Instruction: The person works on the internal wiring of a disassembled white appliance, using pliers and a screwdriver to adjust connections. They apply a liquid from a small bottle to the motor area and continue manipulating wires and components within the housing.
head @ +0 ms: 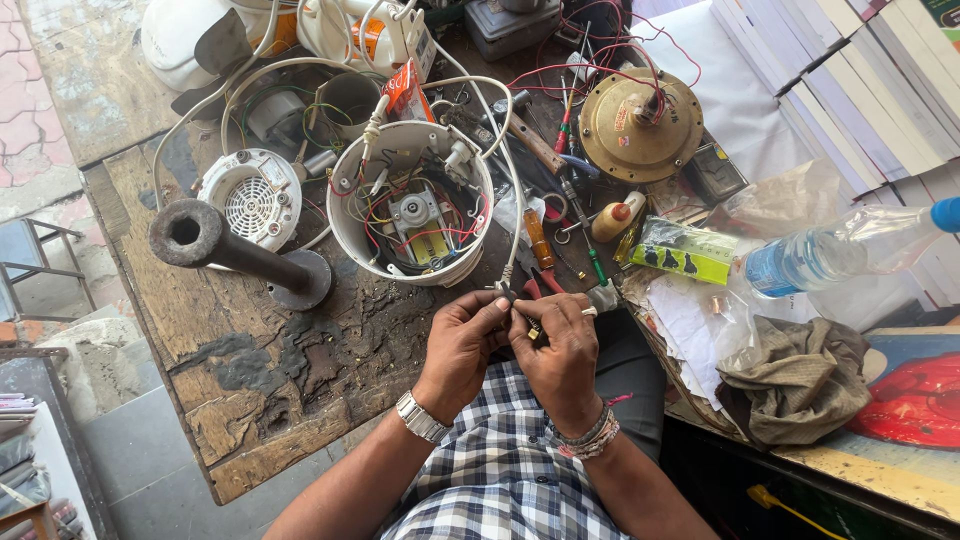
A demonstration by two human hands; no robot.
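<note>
Checked shirt at 6 o'clock; left hand (462,338) and right hand (560,345) meet above it, fingers curled tight, pinching a white cable (515,235) end close to the eyes for fine work. Cable runs toward 12 into the open white appliance housing (410,205), wiring exposed, on the worn wooden surface (260,370). Red-handled pliers (540,280) lie just beyond, within reach. Brass motor (640,125) at 1 o'clock.

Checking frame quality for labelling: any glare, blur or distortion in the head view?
Head view: even daylight, soft shadows; white sheet top right nearly blown out; wide-angle bending at the edges; both hands sharp, but the small part they pinch is too tiny to identify.
</note>
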